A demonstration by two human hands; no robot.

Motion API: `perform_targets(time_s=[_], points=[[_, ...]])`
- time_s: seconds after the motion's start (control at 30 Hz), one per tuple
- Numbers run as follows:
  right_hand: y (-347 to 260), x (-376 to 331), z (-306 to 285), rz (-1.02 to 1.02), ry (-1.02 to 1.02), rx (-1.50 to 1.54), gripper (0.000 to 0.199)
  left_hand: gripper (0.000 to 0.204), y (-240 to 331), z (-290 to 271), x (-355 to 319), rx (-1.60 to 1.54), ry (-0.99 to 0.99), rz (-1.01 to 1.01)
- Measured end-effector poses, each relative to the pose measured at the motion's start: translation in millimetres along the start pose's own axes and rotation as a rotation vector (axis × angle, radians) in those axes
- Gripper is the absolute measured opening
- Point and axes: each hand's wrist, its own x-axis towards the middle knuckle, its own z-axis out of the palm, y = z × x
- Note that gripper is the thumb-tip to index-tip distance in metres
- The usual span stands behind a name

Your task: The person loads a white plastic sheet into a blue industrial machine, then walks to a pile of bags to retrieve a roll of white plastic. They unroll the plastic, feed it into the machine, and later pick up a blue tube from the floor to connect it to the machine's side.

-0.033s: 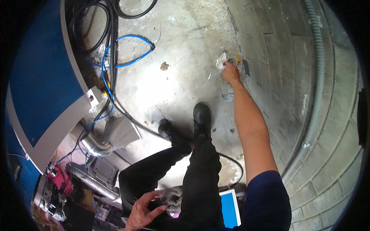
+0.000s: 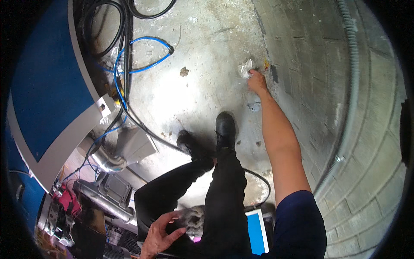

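Observation:
My right arm stretches far out beside the wall. At its end my right hand (image 2: pixel 257 81) is closed on a crumpled white scrap (image 2: pixel 246 69), thin like paper or plastic film, at the floor. Close to my body, over my left thigh, my left hand (image 2: pixel 160 236) has its thumb and fingers around the edge of a bunched grey rag (image 2: pixel 192 221). Part of the rag and some of the fingers are hidden. A small yellow-orange patch (image 2: pixel 266 64) shows by the wall's foot, just beyond my right hand.
A block wall (image 2: pixel 310 82) with a metal conduit (image 2: pixel 353 60) runs along the right. Black hoses (image 2: pixel 126 47) and a blue hose (image 2: pixel 151 69) lie left. A blue-and-white machine cabinet (image 2: pixel 47 95), a silver pipe (image 2: pixel 108 162) and a motor (image 2: pixel 115 185) stand left. My black shoes (image 2: pixel 225 127) rest on concrete.
The white scrap has shifted slightly left and spread a little in my right hand. My left hand stays by the grey rag.

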Motion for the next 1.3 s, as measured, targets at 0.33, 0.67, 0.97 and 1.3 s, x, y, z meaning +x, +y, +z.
perform_targets(time_s=[0.33, 0.67, 0.97, 1.3], points=[[-163, -264, -158, 0.018, -0.087, 0.262, 0.040, 0.045, 18, -28, -120, -0.231, 0.001, 0.210], [-349, -391, -254, -0.289, -0.087, 0.838, 0.037, 0.124, 154, -53, -20, -1.372, -0.314, -0.195], [-501, -320, -344, 0.056, -0.456, 1.047, 0.048, 0.043, 263, -151, -9, -1.141, -0.206, 0.339], [-649, -194, -416, 0.192, -0.572, 1.102, 0.045, 0.051, 447, -252, -52, -0.775, -0.049, 0.430]])
